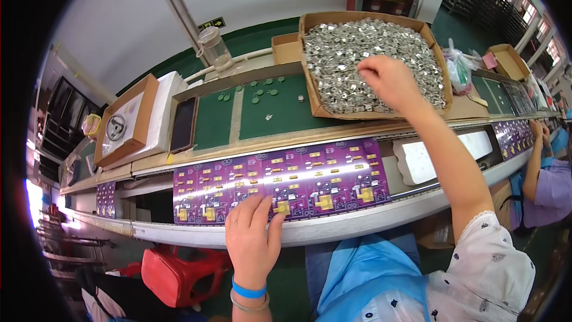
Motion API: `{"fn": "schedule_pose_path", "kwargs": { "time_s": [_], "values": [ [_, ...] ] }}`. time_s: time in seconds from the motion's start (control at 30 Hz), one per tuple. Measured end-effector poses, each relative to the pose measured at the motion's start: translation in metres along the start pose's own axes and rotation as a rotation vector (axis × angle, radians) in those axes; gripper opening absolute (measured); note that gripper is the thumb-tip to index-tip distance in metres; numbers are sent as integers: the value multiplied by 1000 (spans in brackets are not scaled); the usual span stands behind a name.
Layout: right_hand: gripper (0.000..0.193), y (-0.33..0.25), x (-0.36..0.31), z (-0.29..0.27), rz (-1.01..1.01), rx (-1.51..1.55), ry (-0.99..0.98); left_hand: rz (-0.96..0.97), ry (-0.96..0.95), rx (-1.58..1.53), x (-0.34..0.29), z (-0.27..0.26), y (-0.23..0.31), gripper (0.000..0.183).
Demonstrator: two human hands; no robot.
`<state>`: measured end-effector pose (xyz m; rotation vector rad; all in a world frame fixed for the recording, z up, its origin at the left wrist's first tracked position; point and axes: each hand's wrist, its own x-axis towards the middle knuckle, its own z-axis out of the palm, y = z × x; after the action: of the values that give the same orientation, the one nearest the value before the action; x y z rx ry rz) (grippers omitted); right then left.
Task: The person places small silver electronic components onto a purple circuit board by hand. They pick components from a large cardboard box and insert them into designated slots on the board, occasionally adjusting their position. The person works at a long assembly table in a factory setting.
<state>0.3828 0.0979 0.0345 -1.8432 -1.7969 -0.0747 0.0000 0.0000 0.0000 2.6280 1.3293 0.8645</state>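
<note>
A purple circuit board panel (310, 170) with yellow parts lies on the rail line in front of me. Over its front edge is my left hand (253, 241), fingers stretched out and thumb apart, with the fingertips at the board's yellow parts. No held part shows in it. My right hand (390, 83) is above a cardboard box (316, 100) heaped with small silvery metal parts (351, 39). Its fingers are curled together, and whatever they hold, if anything, is hidden.
Several green discs (256, 100) lie on the green bench top (214, 122) beside a dark tablet-like slab (183, 124). Farther left stands a shallow carton (146, 113) with a tape reel. White foam (411, 158) sits right of the panel. A co-worker's hand (539, 131) works at another board (511, 140).
</note>
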Motion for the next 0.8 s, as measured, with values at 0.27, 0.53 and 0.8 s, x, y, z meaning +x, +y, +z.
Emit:
{"fn": "schedule_pose_path", "kwargs": {
  "time_s": [0.27, 0.53, 0.8],
  "values": [
    [25, 61, 16, 6, -298, -207, 72, 172, -247, -219, 115, 34, 82, 22],
    [24, 58, -27, -30, -350, 62, 312, -294, 164, 179, 56, -2, -53, 29],
    [23, 46, -107, -37, -241, 250, 171, -487, -81, 346, -45, -11, -204, 24]
  ]
}}
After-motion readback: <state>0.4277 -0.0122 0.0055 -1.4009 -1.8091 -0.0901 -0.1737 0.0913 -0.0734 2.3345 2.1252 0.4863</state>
